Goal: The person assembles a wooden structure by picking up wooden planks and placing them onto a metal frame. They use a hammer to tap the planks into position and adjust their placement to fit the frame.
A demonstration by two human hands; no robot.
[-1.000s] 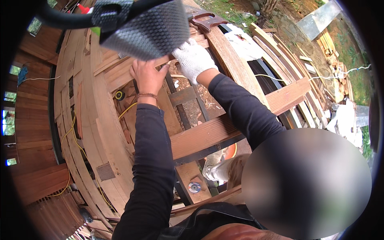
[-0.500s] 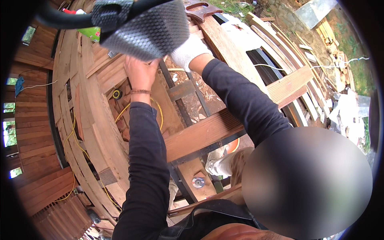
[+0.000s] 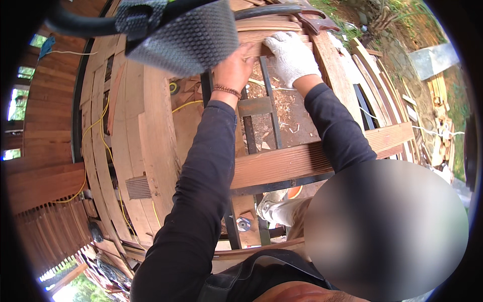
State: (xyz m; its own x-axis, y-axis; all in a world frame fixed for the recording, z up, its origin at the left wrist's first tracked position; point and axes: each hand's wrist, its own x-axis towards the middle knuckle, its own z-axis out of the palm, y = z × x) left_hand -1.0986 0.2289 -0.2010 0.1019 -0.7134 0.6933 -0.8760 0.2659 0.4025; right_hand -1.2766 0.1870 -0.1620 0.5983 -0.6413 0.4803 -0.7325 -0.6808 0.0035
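Note:
Both my arms, in dark sleeves, reach up to a narrow wooden plank (image 3: 274, 26) lying across the far end of a black metal frame (image 3: 266, 90). My left hand (image 3: 234, 68), bare with a beaded bracelet at the wrist, grips the plank's near edge. My right hand (image 3: 291, 56), in a white knitted glove, presses down on the same plank just to the right. A hand saw with a brown handle (image 3: 316, 21) lies on the wood just beyond the gloved hand.
A thick timber beam (image 3: 302, 158) crosses the frame under my forearms. Curved wooden boards (image 3: 146, 131) and a yellow cable (image 3: 103, 136) fill the left. Sawdust and chips (image 3: 282, 108) lie below the frame. Stacked planks (image 3: 382, 75) lean at right. A grey cap brim (image 3: 186, 35) hides the upper left.
Both hands stay on the plank. The view has swung so the arms and the beam now sit lower and nearer the centre, and the saw handle is seen past the glove.

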